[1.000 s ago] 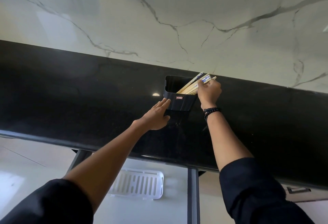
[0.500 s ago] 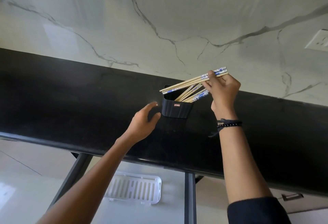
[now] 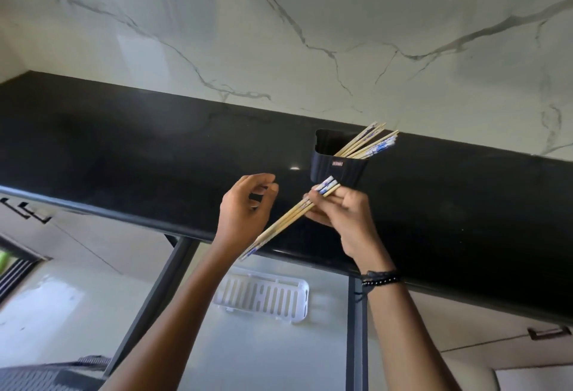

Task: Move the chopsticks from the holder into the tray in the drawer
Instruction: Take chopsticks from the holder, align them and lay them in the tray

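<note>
**A bundle lifted clear, more sticks left in the holder**

The right hand (image 3: pixel 344 214) grips a bundle of chopsticks (image 3: pixel 291 220), fingers and thumb curled tight around the upper third. They are thin, straight, pale wooden sticks with blue-and-white patterned ends. The bundle slants from high right, just in front of the holder (image 3: pixel 338 167), down to the left, where its lower tips cross in front of the left wrist. It hangs over the near edge of the counter, above the open drawer (image 3: pixel 279 353) and apart from the tray (image 3: pixel 263 296).

The holder is a small black tub with ribbed walls, rounded corners and a small red label on its near face. It stands on the far part of the counter, and the right hand's knuckles hide its lower near edge. The other chopsticks (image 3: pixel 369 142) lean out over its right rim, fanned slightly.

The left hand (image 3: pixel 245 207) hovers left of the bundle, fingers loosely curled toward the thumb and holding nothing.

The tray is white plastic, rectangular with rounded corners and rows of long slots. It lies flat on the drawer's pale floor, between the two forearms; the left forearm covers its left end. Dark metal rails frame the drawer.

The countertop (image 3: pixel 124 148) is glossy black stone with a rounded near edge. Behind it rises a white marble wall (image 3: pixel 310 34) with grey veins. Dark beaded bracelets (image 3: pixel 381 279) circle the right wrist.
</note>
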